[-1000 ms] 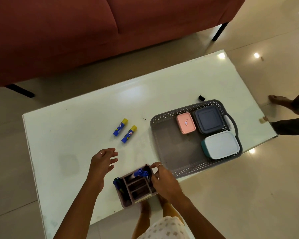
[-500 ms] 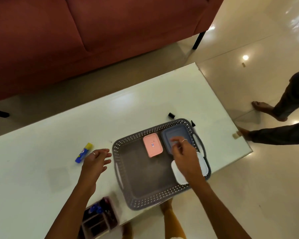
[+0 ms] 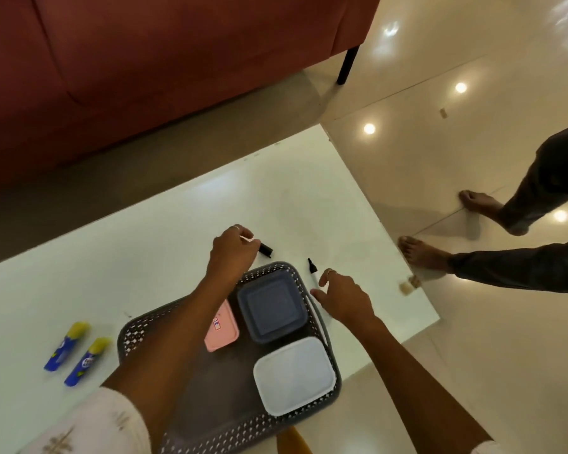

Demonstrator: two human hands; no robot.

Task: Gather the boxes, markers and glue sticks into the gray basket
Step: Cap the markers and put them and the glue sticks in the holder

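The gray basket (image 3: 125, 335) sits on the white table (image 3: 145, 257) and holds a pink box (image 3: 222, 332), a dark blue box (image 3: 271, 306) and a white box (image 3: 294, 375). My left hand (image 3: 233, 250) reaches over the basket's far rim and pinches a white marker with a black cap (image 3: 265, 250) lying on the table. A second marker (image 3: 311, 267) lies just right of the basket. My right hand (image 3: 341, 296) hovers at its near end with fingers spread, not gripping it. Two blue and yellow glue sticks (image 3: 67, 345) (image 3: 86, 362) lie left of the basket.
A red sofa (image 3: 145, 77) with a black leg (image 3: 346, 65) stands beyond the table. Another person's bare feet (image 3: 420, 253) and dark trouser legs are on the glossy floor right of the table's edge. A small beige object (image 3: 407, 286) lies by the table corner.
My left hand left the glue sticks, crossed the basket and took hold of the far marker. My right hand moved off the dark blue box to the marker right of the basket.
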